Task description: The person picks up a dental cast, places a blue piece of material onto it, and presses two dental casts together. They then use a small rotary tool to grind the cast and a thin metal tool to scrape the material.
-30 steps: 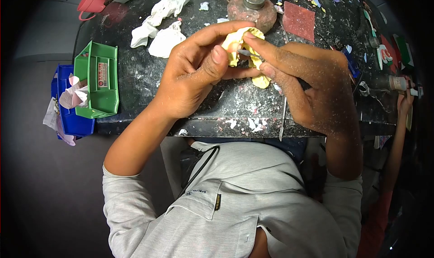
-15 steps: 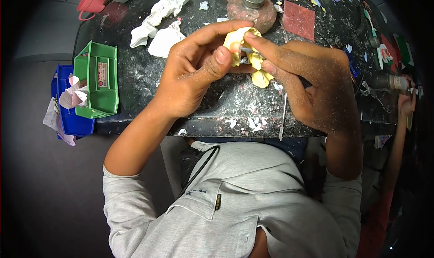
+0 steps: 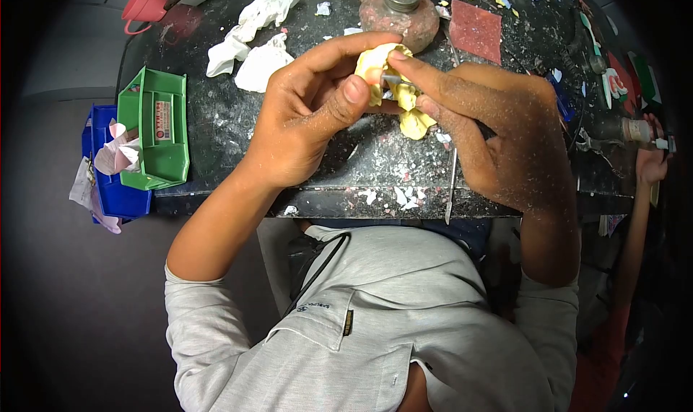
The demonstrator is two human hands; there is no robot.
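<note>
A lumpy yellow dental cast [image 3: 374,60], roughly horseshoe-shaped with a pinkish patch, is held up over the bench between both hands. My left hand [image 3: 307,112] is closed around its left side, with the thumb in front and the fingers behind. My right hand [image 3: 498,123], dusted with pale powder, presses its index fingertip on the top of the cast and its thumb near the lower lobe. A small grey metallic piece [image 3: 390,79] shows in the gap of the cast. Below the right hand, a thin metal carving tool [image 3: 452,185] lies across the bench's front edge.
A glass spirit burner [image 3: 401,15] and a pink wax sheet [image 3: 476,31] stand behind the hands. Crumpled white tissue [image 3: 263,62] lies left. Green [image 3: 180,130] and blue trays [image 3: 123,199] sit at the left edge. At right, another person's hand [image 3: 652,165] is by a bottle [image 3: 610,130].
The yellow cast has shifted very slightly left in my hands, their grip much the same. At right, the other person's hand and the item in it have moved a little.
</note>
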